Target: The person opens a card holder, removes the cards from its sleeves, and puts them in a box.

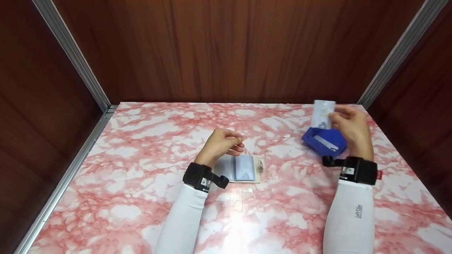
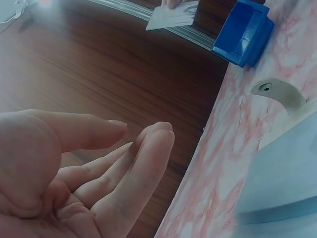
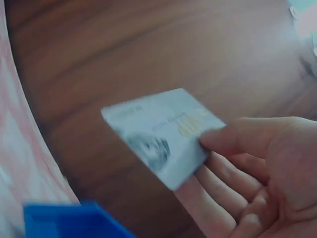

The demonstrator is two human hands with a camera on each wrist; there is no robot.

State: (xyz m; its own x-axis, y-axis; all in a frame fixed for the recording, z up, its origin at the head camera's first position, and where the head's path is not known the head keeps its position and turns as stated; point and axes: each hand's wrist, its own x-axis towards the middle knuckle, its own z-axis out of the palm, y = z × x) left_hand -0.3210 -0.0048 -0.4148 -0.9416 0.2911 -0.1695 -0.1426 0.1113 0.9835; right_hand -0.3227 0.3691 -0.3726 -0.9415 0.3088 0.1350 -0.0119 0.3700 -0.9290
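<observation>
Both hands extend forward from white sleeves (image 1: 353, 215), a black wrist camera (image 1: 358, 171) strapped on each side, apparently so that its lens faces the fingers' work. Below them, on the red-and-white tabletop (image 1: 141, 201), a card holder (image 1: 257, 176) lies spread flat, which leaves its pale pockets (image 1: 244, 168) facing up; its strap (image 2: 285, 91), with a metal snap, curls off the surface, probably stiff enough to keep that bend. Over the holder's far side hangs the left hand (image 1: 224, 143), fingers loosely bent, thumb parted from them, holding nothing; most of the right-hand page is left uncovered. Farther off to the right, the right hand (image 1: 353, 128) pinches a white card (image 3: 166, 131) by one edge between thumb and fingers, a grip that leaves much of its face, with a gold patch and a dark picture, in plain sight. That card is up off the tabletop, apart from the blue bin (image 1: 321, 147) near it, which sits at an angle with its white label (image 1: 326, 143) toward the person. Beyond stands a wood-grain wall (image 1: 226, 53).
</observation>
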